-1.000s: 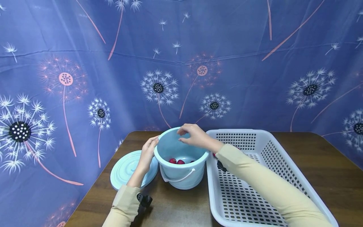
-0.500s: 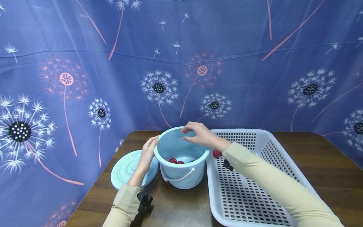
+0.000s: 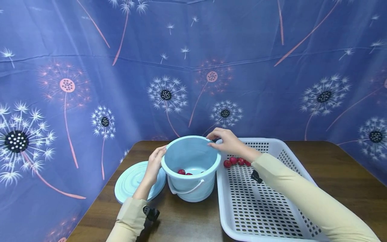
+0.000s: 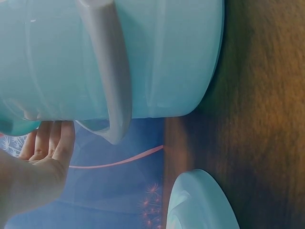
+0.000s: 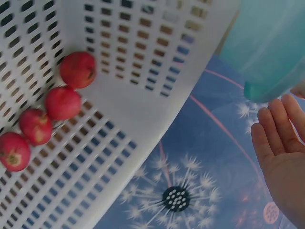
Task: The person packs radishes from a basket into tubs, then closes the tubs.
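A light blue bucket (image 3: 193, 186) stands upright on the table with its handle hanging at the front. A few small red apples (image 3: 181, 171) lie on its bottom; the front wall partly hides them. My left hand (image 3: 155, 165) touches the bucket's left rim, and its fingers (image 4: 59, 138) lie straight along the outer wall in the left wrist view. My right hand (image 3: 228, 142) is at the bucket's right rim, with loosely bent fingers and nothing seen in it. Several red apples (image 5: 63, 103) sit in a row in the white basket (image 3: 225, 215), below my right wrist.
A round light blue lid (image 3: 127, 183) lies on the wooden table (image 3: 190, 225), left of the bucket and partly behind my left forearm. The basket stands close to the bucket's right side. A blue dandelion curtain (image 3: 136, 84) hangs behind the table.
My right hand has moved right, from above the bucket to its right rim, uncovering the apples in the basket. My left hand has stayed at the bucket's rim. The view has shifted slightly.
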{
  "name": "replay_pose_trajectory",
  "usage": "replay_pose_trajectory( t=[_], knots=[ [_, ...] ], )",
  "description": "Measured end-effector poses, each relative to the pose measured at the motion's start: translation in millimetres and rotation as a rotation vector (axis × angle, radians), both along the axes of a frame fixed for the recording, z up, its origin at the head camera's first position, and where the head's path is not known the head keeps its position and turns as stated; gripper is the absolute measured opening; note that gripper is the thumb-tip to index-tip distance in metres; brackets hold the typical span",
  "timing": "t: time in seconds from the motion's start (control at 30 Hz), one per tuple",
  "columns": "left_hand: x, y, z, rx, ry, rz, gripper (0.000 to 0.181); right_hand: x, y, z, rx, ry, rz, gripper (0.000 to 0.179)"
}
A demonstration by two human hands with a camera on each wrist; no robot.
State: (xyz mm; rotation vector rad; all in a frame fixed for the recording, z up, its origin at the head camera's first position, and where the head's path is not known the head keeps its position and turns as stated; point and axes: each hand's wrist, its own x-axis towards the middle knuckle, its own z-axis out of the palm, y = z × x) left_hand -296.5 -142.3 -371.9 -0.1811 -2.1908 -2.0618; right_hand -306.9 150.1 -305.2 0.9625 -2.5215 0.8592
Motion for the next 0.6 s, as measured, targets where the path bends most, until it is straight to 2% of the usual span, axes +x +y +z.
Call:
replay_pose_trajectory(
  t=[0.23, 0.6],
  knots=[
    [0.9, 0.8, 0.0, -0.013, -0.002, 0.007, 0.04, 3.4, 20.2, -1.9, -0.003, -0.04, -0.052, 0.022],
    [0.6, 0.5, 0.2, -0.012, -0.011, 0.017, 0.039, 7.1, 55.4, -12.0, 0.03, 0.016, -0.141, 0.022]
  ],
)
